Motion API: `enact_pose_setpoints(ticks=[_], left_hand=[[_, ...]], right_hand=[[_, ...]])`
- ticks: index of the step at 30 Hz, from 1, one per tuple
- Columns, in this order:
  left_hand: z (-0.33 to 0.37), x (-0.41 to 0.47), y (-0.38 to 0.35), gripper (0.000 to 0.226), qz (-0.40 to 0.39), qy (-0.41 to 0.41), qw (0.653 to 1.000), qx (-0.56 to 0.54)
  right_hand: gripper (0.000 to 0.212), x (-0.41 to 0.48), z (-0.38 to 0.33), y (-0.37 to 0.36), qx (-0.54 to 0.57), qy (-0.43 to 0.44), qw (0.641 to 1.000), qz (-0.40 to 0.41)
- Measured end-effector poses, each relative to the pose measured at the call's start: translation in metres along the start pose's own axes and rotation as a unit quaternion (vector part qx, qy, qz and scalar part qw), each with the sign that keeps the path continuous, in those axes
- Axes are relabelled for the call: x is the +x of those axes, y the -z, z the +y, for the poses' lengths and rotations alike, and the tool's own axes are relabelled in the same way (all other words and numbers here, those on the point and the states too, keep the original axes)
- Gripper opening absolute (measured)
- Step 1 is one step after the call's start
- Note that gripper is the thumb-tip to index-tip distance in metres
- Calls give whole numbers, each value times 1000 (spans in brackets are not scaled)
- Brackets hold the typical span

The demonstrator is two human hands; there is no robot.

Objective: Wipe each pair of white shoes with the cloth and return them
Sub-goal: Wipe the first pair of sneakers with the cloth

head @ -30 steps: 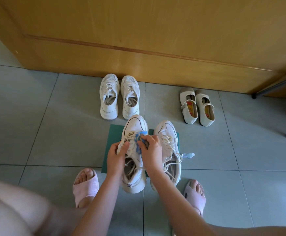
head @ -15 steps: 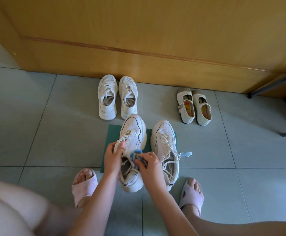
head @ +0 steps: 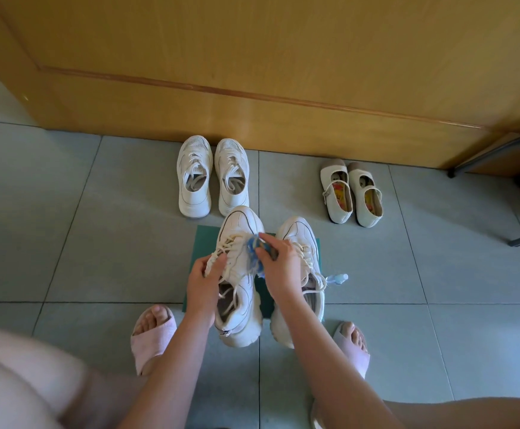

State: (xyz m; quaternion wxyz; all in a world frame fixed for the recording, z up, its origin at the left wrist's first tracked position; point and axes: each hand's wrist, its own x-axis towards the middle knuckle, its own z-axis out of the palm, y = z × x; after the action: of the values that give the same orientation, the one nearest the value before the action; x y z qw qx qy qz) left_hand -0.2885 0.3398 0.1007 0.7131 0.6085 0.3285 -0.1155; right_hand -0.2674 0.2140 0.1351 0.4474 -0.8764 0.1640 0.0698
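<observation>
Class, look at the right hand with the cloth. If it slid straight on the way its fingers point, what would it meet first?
Likely the toe of the sneaker it is wiping, held by the left hand; the right hand and cloth point there. Depth unclear.

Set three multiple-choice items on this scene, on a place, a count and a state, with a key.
1. Where do the strap shoes stand?
A. In the hands
B. Beside the wooden door
C. Between the slippers

2. How many pairs of white shoes show?
A. Three
B. Two
C. Five

3. What does the right hand do?
A. Hangs idle
B. Ties laces
C. Presses the blue cloth on a sneaker

1 B: they stand at the door's foot.
2 A: two pairs by the door, one at the green mat.
3 C: its fingers curl round the cloth.
</observation>
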Motion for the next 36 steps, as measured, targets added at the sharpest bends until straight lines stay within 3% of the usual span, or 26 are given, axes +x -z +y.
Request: enact_pose_setpoints(ticks=[3,15,22,27,31,36], left_hand=[[0,0,-1,28,8,-1,1000,-2],[-3,0,-8,21,34,-26,999,29],[-4,1,-10,21,31,-29,999,32],[-7,-2,-19,34,19,-39,996,75],[-11,-2,-24,40,23,-45,993,104],[-3,-3,-22,52,29,-41,993,107]], right_hand=[[35,-7,4,-11,25,-39,999,-22],[29,-95,29,-7,37,-67,995,-67],[24,-118,24,12,170,-113,972,-113],[24,-102,10,42,250,-94,962,-52],[27,-72,0,57,226,-52,973,-6],[17,-38,-7,44,222,-73,971,46]])
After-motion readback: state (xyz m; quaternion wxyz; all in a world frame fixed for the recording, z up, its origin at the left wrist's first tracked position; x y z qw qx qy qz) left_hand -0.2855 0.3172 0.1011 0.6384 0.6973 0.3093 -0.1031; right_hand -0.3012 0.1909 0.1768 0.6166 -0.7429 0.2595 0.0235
